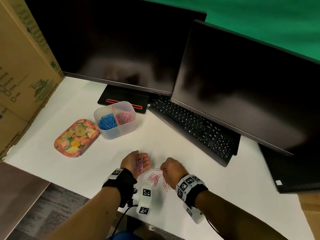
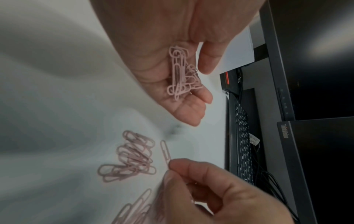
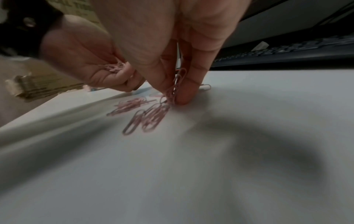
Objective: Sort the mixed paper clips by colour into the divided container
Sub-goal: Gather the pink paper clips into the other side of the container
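Here the left hand (image 1: 136,161) lies palm up and cupped, a bundle of pink clips (image 1: 139,164) resting in it, likely serving as a scoop so one trip fills the box. Just beside it the right hand (image 1: 172,168) pinches a single pink clip (image 2: 165,151) between thumb and fingertip, lifted off the table (image 1: 216,196). More loose clips (image 1: 154,178) lie under and between both wrists. The divided box (image 1: 121,129) stands well beyond the left fingers, blue and pink already apart
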`<state>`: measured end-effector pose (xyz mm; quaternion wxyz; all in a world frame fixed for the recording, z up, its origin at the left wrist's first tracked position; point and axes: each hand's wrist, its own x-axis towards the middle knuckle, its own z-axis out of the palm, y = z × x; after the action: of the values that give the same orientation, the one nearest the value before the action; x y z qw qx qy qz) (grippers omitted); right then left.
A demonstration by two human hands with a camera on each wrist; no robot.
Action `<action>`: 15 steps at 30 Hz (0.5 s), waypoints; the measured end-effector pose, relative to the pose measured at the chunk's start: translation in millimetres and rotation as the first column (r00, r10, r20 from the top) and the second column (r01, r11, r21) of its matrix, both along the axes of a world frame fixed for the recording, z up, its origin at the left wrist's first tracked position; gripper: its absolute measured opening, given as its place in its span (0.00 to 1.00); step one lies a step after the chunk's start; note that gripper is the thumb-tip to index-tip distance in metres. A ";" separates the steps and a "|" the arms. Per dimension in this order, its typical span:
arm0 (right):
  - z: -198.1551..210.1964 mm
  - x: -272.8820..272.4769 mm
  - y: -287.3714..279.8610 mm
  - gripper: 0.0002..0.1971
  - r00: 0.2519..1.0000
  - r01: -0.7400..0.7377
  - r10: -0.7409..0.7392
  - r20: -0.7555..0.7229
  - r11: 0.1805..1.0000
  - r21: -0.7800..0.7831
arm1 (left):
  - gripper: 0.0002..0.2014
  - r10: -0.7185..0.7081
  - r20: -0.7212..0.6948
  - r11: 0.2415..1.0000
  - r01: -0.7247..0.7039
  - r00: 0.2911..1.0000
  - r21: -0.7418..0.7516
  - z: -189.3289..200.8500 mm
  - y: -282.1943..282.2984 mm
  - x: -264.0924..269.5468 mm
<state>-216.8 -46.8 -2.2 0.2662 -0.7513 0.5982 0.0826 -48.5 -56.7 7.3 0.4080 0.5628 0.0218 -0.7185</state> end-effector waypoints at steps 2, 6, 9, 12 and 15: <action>0.1 0.5 -8.5 0.15 0.996 0.082 -0.082 0.024 0.997 -0.010 | 0.20 0.003 -0.008 1.000 -0.003 1.000 0.000 0.2 -2.0 -1.5; 4.5 -0.8 -22.0 0.12 0.932 0.327 -0.330 0.149 0.944 0.047 | 0.19 0.008 -0.027 1.000 -0.008 1.000 0.003 2.3 -7.1 -5.2; 15.7 4.6 -27.4 0.12 0.852 0.441 -0.453 0.264 0.891 0.106 | 0.19 0.012 -0.026 1.000 -0.011 1.000 0.017 5.8 -9.8 -7.1; 32.9 17.4 -33.3 0.10 0.747 0.503 -0.509 0.428 0.853 0.136 | 0.20 0.002 -0.009 1.000 -0.002 1.000 0.006 5.0 -11.9 -9.6; 54.0 38.3 -38.2 0.08 0.731 0.413 -0.453 0.511 0.889 0.198 | 0.19 -0.035 0.018 0.999 0.035 0.999 -0.009 6.2 -13.4 -12.8</action>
<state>-178.5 -85.0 51.8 0.4630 -0.5732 0.6524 -0.1772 -61.3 -70.2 13.4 0.3981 0.5676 0.0052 -0.7206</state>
